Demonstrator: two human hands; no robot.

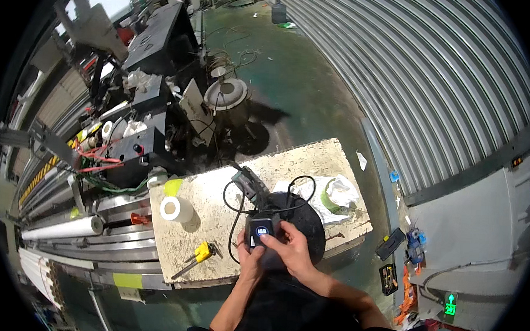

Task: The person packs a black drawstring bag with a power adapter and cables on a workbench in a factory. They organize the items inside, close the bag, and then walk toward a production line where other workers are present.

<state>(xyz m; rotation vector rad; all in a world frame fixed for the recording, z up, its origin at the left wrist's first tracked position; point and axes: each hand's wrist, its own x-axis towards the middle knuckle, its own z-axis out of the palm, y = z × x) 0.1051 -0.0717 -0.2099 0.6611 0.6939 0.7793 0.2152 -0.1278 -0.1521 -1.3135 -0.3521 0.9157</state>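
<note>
A small black handheld device (261, 227) with a small lit screen is held in front of me above the near edge of a worn cream tabletop (289, 163). My left hand (250, 261) grips its lower left side, while my right hand (292, 248) holds the right side, with a thumb close to the screen. Black cable (233, 223) loops around the device. Just beyond it lies a dark grey, box-like item (250, 185), whose kind I cannot make out. Under and beside my right hand is a round black surface (312, 230).
On the tabletop are a white roll (177, 209), a yellow tool with a metal shaft (201, 252), papers, and a green ring (334, 195) with crumpled white paper. Machinery (152, 101) stands at left, a metal drum (226, 99) beyond, a roller shutter (410, 83) at right.
</note>
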